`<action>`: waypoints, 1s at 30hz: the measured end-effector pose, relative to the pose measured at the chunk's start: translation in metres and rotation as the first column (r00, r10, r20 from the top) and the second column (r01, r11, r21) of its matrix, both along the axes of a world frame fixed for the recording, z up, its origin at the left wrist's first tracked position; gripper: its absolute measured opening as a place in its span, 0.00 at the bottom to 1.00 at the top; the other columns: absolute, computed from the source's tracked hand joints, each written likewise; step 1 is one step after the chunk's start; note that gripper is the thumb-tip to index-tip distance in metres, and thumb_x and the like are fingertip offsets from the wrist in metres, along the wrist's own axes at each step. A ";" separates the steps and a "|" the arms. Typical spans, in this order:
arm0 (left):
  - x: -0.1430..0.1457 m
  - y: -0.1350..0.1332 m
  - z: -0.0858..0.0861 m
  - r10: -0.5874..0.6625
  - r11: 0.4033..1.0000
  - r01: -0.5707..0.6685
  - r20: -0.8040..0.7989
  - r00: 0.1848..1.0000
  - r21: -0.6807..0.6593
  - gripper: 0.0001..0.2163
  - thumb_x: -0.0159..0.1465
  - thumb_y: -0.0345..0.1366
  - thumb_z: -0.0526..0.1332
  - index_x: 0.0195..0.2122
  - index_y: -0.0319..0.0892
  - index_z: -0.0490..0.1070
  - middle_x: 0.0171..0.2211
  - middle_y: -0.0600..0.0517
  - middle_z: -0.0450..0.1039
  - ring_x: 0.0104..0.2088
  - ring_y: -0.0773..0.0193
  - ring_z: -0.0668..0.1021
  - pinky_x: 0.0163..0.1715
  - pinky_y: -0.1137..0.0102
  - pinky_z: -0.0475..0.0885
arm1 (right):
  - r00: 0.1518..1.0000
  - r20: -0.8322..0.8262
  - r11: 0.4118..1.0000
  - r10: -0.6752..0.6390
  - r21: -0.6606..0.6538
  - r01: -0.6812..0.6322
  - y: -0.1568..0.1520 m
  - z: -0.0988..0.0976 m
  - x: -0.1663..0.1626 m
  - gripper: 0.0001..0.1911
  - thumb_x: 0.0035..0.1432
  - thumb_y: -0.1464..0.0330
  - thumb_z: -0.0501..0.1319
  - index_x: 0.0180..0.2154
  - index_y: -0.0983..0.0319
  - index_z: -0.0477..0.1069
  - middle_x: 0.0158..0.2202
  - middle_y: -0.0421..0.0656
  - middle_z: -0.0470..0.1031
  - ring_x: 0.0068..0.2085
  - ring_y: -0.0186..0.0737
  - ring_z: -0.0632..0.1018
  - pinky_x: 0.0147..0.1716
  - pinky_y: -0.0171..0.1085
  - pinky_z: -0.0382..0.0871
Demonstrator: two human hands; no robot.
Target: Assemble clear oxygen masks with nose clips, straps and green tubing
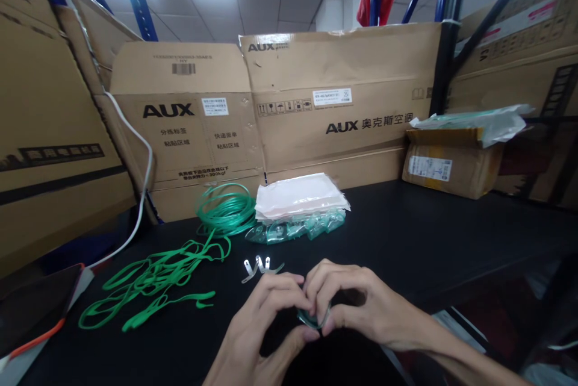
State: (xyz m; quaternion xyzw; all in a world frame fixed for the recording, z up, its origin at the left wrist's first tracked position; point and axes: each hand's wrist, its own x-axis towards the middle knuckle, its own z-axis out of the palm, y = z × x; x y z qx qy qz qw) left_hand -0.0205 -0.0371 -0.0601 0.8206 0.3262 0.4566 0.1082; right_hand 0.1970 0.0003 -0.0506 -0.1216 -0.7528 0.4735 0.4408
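Both my hands meet low in the middle over the black table (428, 235). My left hand (259, 326) and my right hand (356, 305) pinch the same small clear green plastic piece (312, 318) between their fingertips. Most of the piece is hidden by my fingers. Just beyond my hands lie small metal strips (257, 267). Loose green elastic bands (158, 280) sprawl to the left. A coil of green tubing (226, 208) sits behind them, next to a row of clear green plastic pieces (298, 228) under a stack of flat white packets (298, 194).
Large AUX cardboard boxes (343, 103) wall off the back of the table. A small open carton (451, 160) with plastic wrap stands at the back right. A white cable (143, 163) runs down on the left. A dark flat object with an orange edge (36, 314) lies at the left.
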 end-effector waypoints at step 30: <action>0.001 -0.002 0.002 0.011 1.000 -0.011 -0.060 0.998 0.009 0.10 0.69 0.25 0.59 0.40 0.50 0.72 0.40 0.53 0.74 0.41 0.63 0.79 0.43 0.73 0.75 | 0.999 -0.049 1.000 -0.001 0.028 0.003 0.003 -0.005 -0.003 0.09 0.60 0.66 0.73 0.27 0.60 0.81 0.30 0.41 0.79 0.41 0.41 0.78 0.44 0.41 0.73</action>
